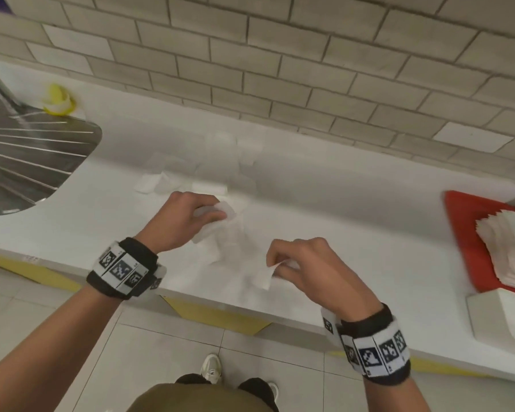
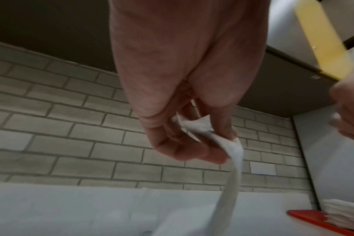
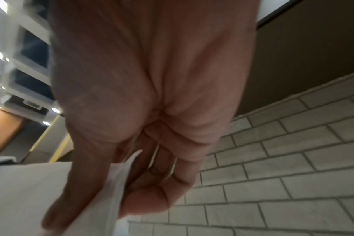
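I have two hands in view and one white napkin (image 1: pixel 231 242) stretched between them, held in the air above the counter (image 1: pixel 354 203), well to the left of the red tray (image 1: pixel 464 233). My left hand (image 1: pixel 185 221), the one farther from the tray, pinches one corner of the napkin between thumb and curled fingers; the left wrist view shows the paper hanging down from that pinch in a twisted strip. My right hand (image 1: pixel 312 266), the nearer to the tray, pinches the opposite edge between thumb and fingertips, and the right wrist view shows the sheet running off past the thumb. On the tray itself sits one stack of napkins (image 1: pixel 512 251), covering its right part. Left of the tray and beyond the left hand, loose napkins (image 1: pixel 147 182) lie on the counter; I count about four pale shapes, but blur keeps the count unsure. Farthest from the tray, at the left end of the counter, there is one steel sink (image 1: pixel 27 156) with one yellow thing (image 1: pixel 58 99) just behind it by the wall.
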Tool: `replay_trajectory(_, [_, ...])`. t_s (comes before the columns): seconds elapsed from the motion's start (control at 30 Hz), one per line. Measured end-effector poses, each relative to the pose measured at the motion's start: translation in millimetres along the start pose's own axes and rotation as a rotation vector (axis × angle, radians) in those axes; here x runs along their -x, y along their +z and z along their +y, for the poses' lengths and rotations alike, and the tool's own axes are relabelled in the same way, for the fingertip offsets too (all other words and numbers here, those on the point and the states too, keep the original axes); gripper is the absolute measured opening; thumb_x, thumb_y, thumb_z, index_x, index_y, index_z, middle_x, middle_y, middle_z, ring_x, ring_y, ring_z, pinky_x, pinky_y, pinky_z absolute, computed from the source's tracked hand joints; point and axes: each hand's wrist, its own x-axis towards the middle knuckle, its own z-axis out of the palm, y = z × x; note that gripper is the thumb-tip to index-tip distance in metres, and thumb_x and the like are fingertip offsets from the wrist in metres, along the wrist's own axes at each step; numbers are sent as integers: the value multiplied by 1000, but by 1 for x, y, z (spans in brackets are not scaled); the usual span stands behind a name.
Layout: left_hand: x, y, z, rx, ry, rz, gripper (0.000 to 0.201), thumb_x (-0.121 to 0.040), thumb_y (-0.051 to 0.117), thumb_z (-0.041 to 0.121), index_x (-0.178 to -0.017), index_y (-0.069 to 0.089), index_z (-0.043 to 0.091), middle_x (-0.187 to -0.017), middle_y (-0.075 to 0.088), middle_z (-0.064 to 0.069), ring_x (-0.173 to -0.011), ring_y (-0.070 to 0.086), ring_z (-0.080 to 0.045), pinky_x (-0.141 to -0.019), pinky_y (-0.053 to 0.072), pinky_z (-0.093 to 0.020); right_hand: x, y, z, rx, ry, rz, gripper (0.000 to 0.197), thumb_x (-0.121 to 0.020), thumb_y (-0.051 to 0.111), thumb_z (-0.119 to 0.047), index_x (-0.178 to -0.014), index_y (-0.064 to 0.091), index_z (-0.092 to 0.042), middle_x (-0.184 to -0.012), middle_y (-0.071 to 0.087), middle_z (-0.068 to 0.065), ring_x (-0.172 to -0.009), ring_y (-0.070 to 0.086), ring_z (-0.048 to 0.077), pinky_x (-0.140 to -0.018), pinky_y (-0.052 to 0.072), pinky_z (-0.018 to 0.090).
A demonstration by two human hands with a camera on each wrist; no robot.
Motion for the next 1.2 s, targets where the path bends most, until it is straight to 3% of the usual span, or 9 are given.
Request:
replay_trajectory(0.23, [-22,19,42,93,112,-227,43,-84,90,28,-105,53,30,-73,70,0,-74,62,-18,-72,51,-31,-44,10,-2,-39,-2,131,14,-88,87,-44,-91,80,-33,-144,47,-10,-122,58,7,-104,45,22])
replay_trajectory(0.43, [-27,26,40,190,112,-203,45,-88,88,24,-98,44,20,-75,77,1,-78,73,-12,-82,57,-28,-57,20,-4,-187,53,166,16,-78,96,-35,-83,81,-31,-108,68,-12,-99,64,0,-88,43,9])
replay_trajectory(0.5, [-21,32,37,241,110,-157,31,-97,79,29,-99,49,23,-73,75,4,-68,68,-11,-72,53,-30,-58,22,-2,-206,50,205,17,-78,96,-34,-82,80,-29,-101,69,-13,-97,66,3,-87,46,14])
replay_trajectory(0.6, [-3,51,28,565,-10,41,27,-108,57,47,-115,57,21,-72,59,-13,-64,52,-33,-65,47,-45,-59,20,5,-200,60,302,19,-78,95,-36,-80,78,-29,-89,70,-13,-89,66,7,-81,48,19])
replay_trajectory(0.7, [14,70,20,807,-130,9,43,-102,69,37,-136,47,22,-87,75,-2,-81,69,-24,-78,57,-39,-58,22,15,-231,86,379,17,-81,94,-32,-82,78,-28,-85,71,-14,-86,67,6,-77,45,15])
replay_trajectory(0.83, [9,79,3,614,-75,-210,43,-101,73,25,-135,47,27,-106,81,-2,-98,77,-19,-85,59,-32,-60,31,29,-227,151,262,19,-86,91,-26,-86,72,-26,-81,70,-14,-82,65,2,-70,42,13])
replay_trajectory(0.97, [-48,63,-50,260,-95,-53,12,-101,74,24,-108,66,22,-99,78,8,-95,75,-8,-89,61,-37,-58,29,40,-180,296,273,21,-91,87,-34,-84,68,-29,-79,71,-12,-84,64,4,-69,46,15])
replay_trajectory(1.07, [-118,55,-108,37,-416,171,44,-99,73,46,-120,61,9,-117,76,-10,-114,71,-27,-102,53,-38,-57,26,46,-186,341,327,20,-92,85,-34,-83,68,-29,-78,71,-15,-87,64,2,-71,46,14])
replay_trajectory(1.2, [-189,57,-178,-82,-768,-9,112,-89,67,75,-154,36,-10,-153,51,-28,-139,54,-43,-114,46,-48,-56,29,50,-206,355,361,21,-94,84,-36,-84,66,-30,-79,70,-14,-83,64,7,-69,47,16])
